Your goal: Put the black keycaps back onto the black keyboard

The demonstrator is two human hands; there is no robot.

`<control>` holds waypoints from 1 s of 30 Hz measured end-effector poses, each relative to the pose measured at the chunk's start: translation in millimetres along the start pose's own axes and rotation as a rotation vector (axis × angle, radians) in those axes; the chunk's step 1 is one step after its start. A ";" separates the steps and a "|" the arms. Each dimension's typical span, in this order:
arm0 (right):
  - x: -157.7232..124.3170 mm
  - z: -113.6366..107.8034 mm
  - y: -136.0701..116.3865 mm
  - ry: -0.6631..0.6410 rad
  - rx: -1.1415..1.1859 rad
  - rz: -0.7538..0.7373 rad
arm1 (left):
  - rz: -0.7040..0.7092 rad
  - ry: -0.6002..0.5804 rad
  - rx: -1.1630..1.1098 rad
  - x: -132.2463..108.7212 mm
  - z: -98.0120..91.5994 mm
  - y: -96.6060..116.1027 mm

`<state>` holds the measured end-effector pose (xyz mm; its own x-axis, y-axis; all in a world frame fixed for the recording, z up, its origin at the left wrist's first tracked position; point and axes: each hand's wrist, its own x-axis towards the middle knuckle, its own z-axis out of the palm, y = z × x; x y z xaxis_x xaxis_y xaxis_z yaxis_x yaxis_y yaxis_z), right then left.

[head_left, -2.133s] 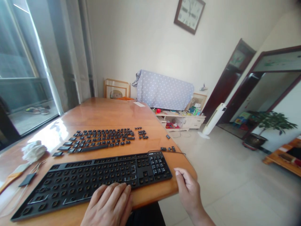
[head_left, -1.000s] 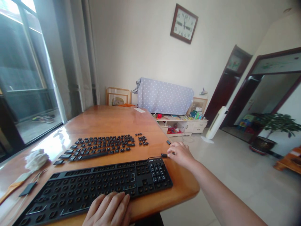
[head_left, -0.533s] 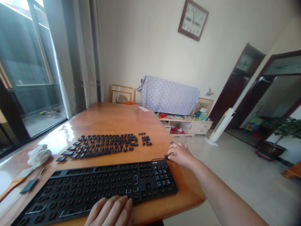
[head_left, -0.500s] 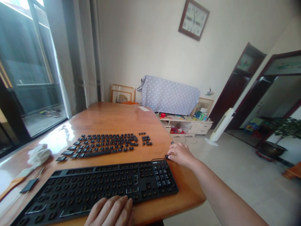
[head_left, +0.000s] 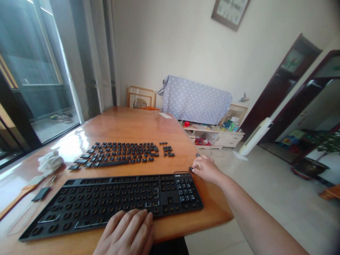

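Head view: the right hand (head_left: 206, 168) has its grip drawn nearly closed. Its fingertips (head_left: 195, 170) pinch a small black keycap (head_left: 190, 169) that sits on the worktop (head_left: 127, 124), just beyond the far right corner of the keyboard (head_left: 111, 200). Whether the cap is lifted I cannot tell. The left hand (head_left: 126, 232) lies flat with its grip open, fingers resting on the keyboard's near edge. The keyboard is a black frame with most sockets bare and caps seated only in the number pad at its right end. Its long axis runs left to right across the worktop, the right end angled slightly away. Beyond it, rows of loose keycaps (head_left: 119, 155) are laid out in keyboard order, and a white cloth (head_left: 50, 162) lies to their left.
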<state>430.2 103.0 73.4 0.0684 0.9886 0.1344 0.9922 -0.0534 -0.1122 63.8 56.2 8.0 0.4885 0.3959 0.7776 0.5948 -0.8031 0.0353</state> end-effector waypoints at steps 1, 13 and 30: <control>-0.4 -0.6 0.2 0.014 0.004 -0.007 | 0.001 -0.005 0.000 0.4 -0.7 0.5; -60.0 -32.5 -43.6 0.207 0.126 -0.331 | -0.006 -0.024 -0.011 0.3 -3.5 0.7; -121.6 -14.6 -85.1 0.186 0.123 -0.301 | 0.017 -0.029 0.002 4.1 -6.0 3.1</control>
<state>339.0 -14.8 81.0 -0.1954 0.9142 0.3551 0.9517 0.2641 -0.1563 63.8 52.6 15.0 0.5173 0.3947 0.7594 0.5875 -0.8090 0.0203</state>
